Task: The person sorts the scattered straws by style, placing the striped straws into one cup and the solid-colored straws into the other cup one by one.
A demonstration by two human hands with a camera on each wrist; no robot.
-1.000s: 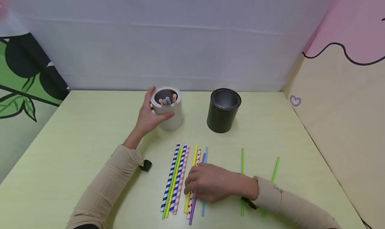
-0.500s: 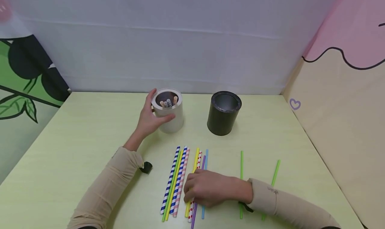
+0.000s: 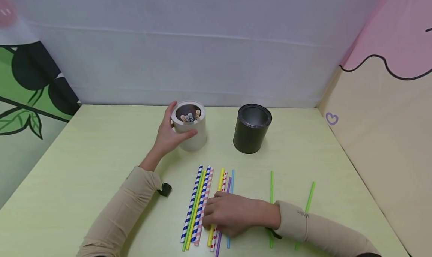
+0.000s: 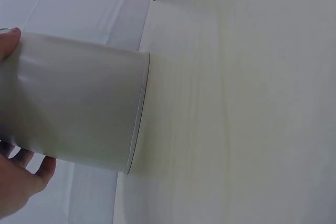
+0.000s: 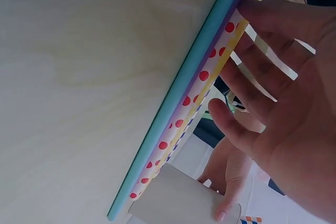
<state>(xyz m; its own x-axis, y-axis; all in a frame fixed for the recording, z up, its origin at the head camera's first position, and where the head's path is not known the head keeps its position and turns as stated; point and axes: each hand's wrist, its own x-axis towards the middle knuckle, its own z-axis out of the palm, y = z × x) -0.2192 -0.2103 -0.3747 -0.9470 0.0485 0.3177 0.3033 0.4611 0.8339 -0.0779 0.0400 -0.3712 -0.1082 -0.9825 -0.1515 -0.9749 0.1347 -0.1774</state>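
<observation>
My left hand holds a white cup around its side, thumb across the front and fingers behind. Several patterned straw ends show inside the cup. My right hand is over a row of straws, its fingers loosely bent and reaching past a yellow straw to a pink striped straw. In the right wrist view, the thumb overlaps a red-dotted straw, beside a blue straw. A purple straw runs partly beneath this hand.
A black cup stands to the right of the white one. Blue-striped straws lie with green and yellow ones at the left of the row. Two green straws lie apart at right, partly under my forearm. A light wall borders the table's back.
My right hand has shifted slightly left across the straws, its fingertips now at the pink striped one. My left hand stays on the white cup. The view has tilted up slightly.
</observation>
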